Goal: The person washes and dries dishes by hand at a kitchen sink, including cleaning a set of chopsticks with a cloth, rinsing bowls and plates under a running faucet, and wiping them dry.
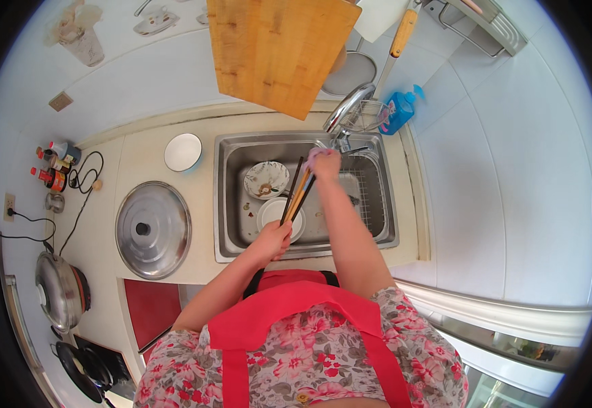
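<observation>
My left hand (274,241) grips a bundle of dark and light wooden chopsticks (299,194) by their lower ends, over the near edge of the stainless steel sink (224,250). At their far ends, just below the faucet (349,107), my right hand (326,166) holds a pink cloth (316,154) against or close to the sticks. Beneath the chopsticks a white plate or bowl (270,211) lies in the sink, partly hidden by them. A patterned bowl (266,179) sits at the sink's left. Bits of food are scattered on the sink floor.
Left of the sink are a white bowl (183,152) and a large metal lid (161,229). A wooden cutting board (280,51) stands or hangs behind the sink. A blue soap bottle (399,113) stands back right. Farther left are condiment bottles (54,166), a cord and a lidded pan (61,290).
</observation>
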The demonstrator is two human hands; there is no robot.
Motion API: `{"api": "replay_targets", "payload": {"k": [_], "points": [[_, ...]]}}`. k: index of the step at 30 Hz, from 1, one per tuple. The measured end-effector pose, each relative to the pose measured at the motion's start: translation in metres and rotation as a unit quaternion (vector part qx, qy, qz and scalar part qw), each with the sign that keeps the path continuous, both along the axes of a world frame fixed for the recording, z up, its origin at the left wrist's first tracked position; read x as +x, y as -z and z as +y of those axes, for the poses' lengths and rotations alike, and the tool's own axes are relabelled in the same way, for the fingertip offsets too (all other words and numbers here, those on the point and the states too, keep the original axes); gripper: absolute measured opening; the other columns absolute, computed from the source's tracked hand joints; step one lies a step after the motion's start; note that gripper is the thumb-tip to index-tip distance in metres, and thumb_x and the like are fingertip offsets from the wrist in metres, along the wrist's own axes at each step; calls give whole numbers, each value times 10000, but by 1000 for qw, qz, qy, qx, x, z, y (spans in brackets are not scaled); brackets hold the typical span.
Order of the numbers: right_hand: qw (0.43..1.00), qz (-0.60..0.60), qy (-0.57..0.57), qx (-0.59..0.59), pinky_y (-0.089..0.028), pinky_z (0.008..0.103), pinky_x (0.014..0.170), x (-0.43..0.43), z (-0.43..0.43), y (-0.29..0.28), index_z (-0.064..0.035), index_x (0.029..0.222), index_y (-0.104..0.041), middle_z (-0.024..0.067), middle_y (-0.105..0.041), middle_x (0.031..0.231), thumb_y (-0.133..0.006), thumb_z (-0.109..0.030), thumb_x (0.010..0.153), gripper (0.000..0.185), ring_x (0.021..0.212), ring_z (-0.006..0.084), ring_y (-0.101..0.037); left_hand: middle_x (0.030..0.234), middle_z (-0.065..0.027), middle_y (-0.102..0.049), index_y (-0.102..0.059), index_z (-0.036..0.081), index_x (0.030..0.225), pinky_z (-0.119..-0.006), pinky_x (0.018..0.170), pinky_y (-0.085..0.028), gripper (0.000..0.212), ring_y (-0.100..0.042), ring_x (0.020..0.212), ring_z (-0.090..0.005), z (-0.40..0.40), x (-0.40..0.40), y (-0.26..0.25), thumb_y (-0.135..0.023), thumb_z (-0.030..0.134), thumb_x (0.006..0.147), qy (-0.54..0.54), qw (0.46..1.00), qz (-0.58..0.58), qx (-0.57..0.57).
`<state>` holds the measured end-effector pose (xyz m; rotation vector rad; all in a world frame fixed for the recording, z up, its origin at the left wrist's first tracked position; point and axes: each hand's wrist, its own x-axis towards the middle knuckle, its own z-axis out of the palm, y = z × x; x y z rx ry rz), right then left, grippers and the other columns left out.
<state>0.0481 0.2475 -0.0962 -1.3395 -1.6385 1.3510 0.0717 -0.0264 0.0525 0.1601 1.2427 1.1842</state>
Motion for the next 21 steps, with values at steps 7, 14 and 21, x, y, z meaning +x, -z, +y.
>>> {"api": "replay_targets", "payload": {"k": [7, 14, 21], "points": [[736, 424, -202, -489, -434, 404, 894, 28, -32, -62, -14, 1060, -481, 147, -551, 1027, -420, -123, 861, 234, 1005, 274, -532, 501, 51, -288, -403, 119, 754, -203, 309, -136, 343, -180, 359, -43, -35, -37, 1, -329, 394, 945, -61, 976, -194, 83], [539, 553, -194, -606, -437, 242, 520, 26, -113, -77, -100, 931, -508, -2, -532, 703, -497, -314, 887, 219, 574, 108, -493, 509, 61, -305, -401, 135, 760, -175, 292, -174, 343, -225, 345, -26, -16, -23, 20, -331, 421, 937, -3, 882, -434, 183], [678, 602, -176, -384, -467, 292, 608, 21, -57, -75, -72, 898, -510, 58, -547, 736, -520, -277, 869, 206, 607, 169, -531, 498, 62, -272, -389, 128, 736, -184, 307, -171, 360, -201, 360, -32, -23, -15, -3, -331, 420, 939, 46, 951, -289, 103]]}}
